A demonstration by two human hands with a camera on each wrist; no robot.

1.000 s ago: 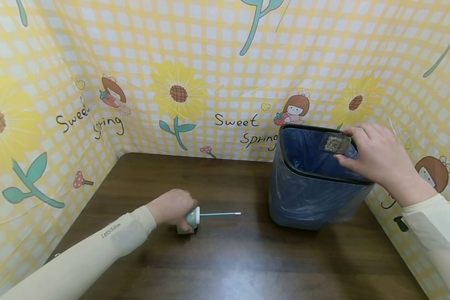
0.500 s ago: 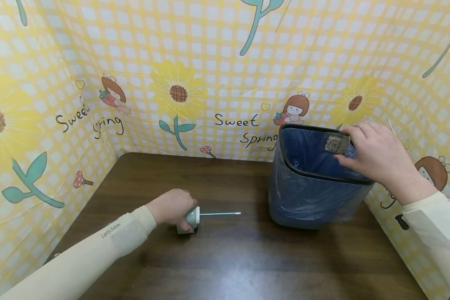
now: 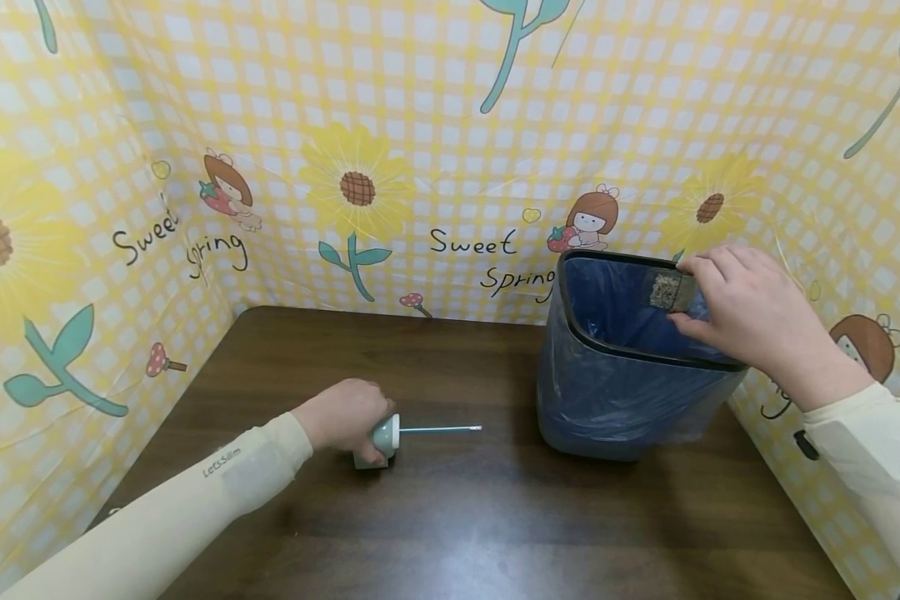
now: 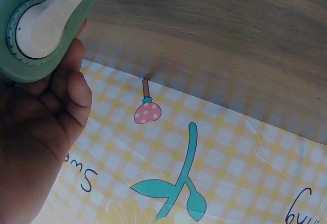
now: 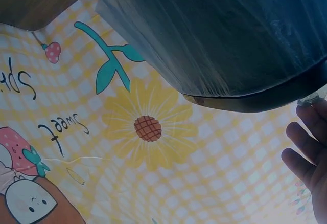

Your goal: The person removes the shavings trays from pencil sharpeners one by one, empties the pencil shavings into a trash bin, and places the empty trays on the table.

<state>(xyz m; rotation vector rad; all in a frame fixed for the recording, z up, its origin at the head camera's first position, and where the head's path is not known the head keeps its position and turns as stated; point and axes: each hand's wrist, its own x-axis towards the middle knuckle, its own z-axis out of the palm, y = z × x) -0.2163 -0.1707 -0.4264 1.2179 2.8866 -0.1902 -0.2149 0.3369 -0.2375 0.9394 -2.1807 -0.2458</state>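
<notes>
On the table, my left hand [image 3: 345,414] grips a green hand-crank pencil sharpener [image 3: 384,437]. A light-blue pencil [image 3: 441,429] sticks out of its white-rimmed front, pointing right. The left wrist view shows the sharpener's white crank handle [image 4: 41,32] and my left fingers [image 4: 76,88] curled beneath its green body. Over the mouth of the bin [image 3: 615,400], my right hand [image 3: 757,312] pinches a small clear shavings drawer [image 3: 684,293] between thumb and fingers. Grey-brown pencil shavings [image 3: 667,291] fill much of it. The drawer is tilted just inside the rim's right side.
The bin has a black rim [image 3: 656,357] and a translucent blue liner, standing at the table's back right. Yellow checked cloth [image 3: 465,158] walls in the brown wooden table [image 3: 450,508] at the back and both sides. A small black object [image 3: 806,445] lies by the right edge.
My right hand has shifted slightly left with the shavings drawer, which stays over the bin. My left hand, the sharpener and the pencil have not visibly moved.
</notes>
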